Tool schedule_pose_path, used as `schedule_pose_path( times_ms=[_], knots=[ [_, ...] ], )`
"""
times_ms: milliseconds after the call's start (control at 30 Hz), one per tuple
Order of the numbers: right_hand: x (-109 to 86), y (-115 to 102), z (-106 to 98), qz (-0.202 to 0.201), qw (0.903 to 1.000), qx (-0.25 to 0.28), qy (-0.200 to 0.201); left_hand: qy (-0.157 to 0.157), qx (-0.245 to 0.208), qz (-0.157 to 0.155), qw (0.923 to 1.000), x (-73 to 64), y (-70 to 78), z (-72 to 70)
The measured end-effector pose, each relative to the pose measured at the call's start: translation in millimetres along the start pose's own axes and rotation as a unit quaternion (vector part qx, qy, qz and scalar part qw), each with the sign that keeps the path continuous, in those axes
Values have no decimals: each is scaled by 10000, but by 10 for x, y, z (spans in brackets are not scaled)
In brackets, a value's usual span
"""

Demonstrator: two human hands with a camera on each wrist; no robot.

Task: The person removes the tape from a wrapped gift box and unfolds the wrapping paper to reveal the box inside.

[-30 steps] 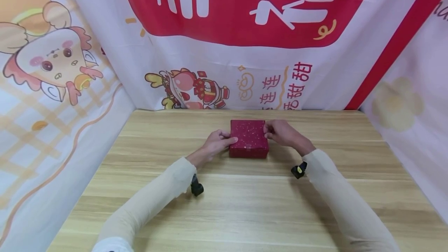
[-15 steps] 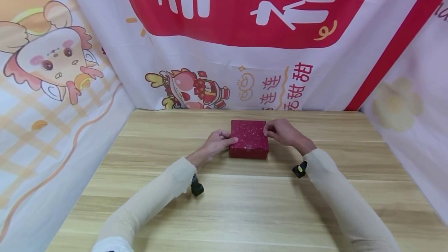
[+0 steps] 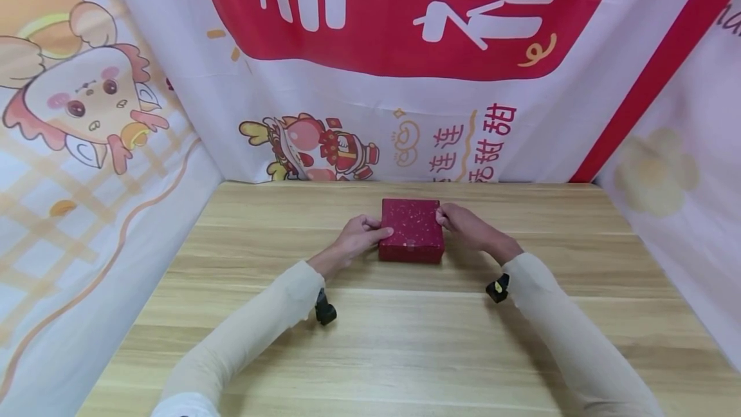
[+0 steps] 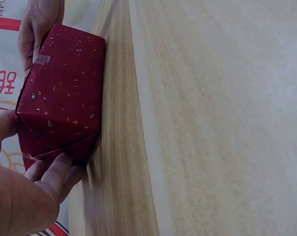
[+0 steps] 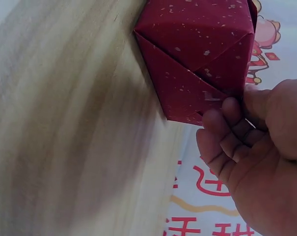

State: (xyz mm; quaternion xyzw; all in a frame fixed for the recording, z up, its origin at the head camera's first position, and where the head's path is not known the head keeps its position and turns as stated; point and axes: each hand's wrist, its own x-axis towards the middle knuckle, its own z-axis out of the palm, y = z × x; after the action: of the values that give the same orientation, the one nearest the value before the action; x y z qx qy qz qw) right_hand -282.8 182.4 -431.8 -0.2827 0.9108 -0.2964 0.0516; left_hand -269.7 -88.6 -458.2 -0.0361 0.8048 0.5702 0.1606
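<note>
A box wrapped in dark red paper with pale flecks (image 3: 411, 224) sits on the wooden table. My left hand (image 3: 361, 237) holds its left end, thumb on the top and fingers against the folded end, as the left wrist view shows. At the opposite end is my right hand (image 5: 256, 142), fingers curled and fingertips on the folded paper flap (image 5: 187, 93), thumb at the box's edge. A small piece of clear tape (image 5: 213, 96) shows on that flap beside the fingertips. Another piece of tape (image 4: 41, 59) crosses the long edge nearest me.
The wood-grain table (image 3: 399, 340) ends at a printed cloth backdrop (image 3: 370, 95) just behind the box. Printed cloth also hangs at the left (image 3: 87, 224) and right (image 3: 666, 147) sides. A small black camera (image 3: 325, 309) is worn on each wrist.
My right hand has shifted slightly at the box's right end, its knuckles lower and its wrist camera a little lower. The left hand and the box have stayed nearly still.
</note>
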Motion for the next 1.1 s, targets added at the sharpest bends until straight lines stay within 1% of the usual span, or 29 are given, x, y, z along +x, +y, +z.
schedule_pose_path(
  times_ms=[133, 267, 400, 500, 667, 733, 900, 1100],
  knots=[
    [-50, 55, 11, -8, 9991, 428, 21, 20, 35, -25, 10000, 11, -4, 17],
    [-82, 84, 1, 30, 9981, 605, 132, 37, 49, -52, 10000, 3, 6, 14],
    [-94, 91, -37, 77, 9981, 464, 386, 49, 22, -62, 10000, -7, 17, 10],
    [-82, 77, -61, 86, 9981, 345, 498, 31, 30, -50, 10000, -1, 11, 8],
    [-51, 64, -32, 111, 9990, 81, 433, 4, 45, -51, 10000, 14, -4, 6],
    [-47, 73, -7, 156, 9991, 92, 388, 6, 48, -52, 10000, 17, -6, 7],
    [-58, 116, 32, 252, 9973, 611, 320, -2, 52, -39, 10000, 9, 3, 9],
    [-80, 190, 54, 178, 9940, 1051, 246, -16, 26, -44, 10000, -1, 10, 7]
  ],
)
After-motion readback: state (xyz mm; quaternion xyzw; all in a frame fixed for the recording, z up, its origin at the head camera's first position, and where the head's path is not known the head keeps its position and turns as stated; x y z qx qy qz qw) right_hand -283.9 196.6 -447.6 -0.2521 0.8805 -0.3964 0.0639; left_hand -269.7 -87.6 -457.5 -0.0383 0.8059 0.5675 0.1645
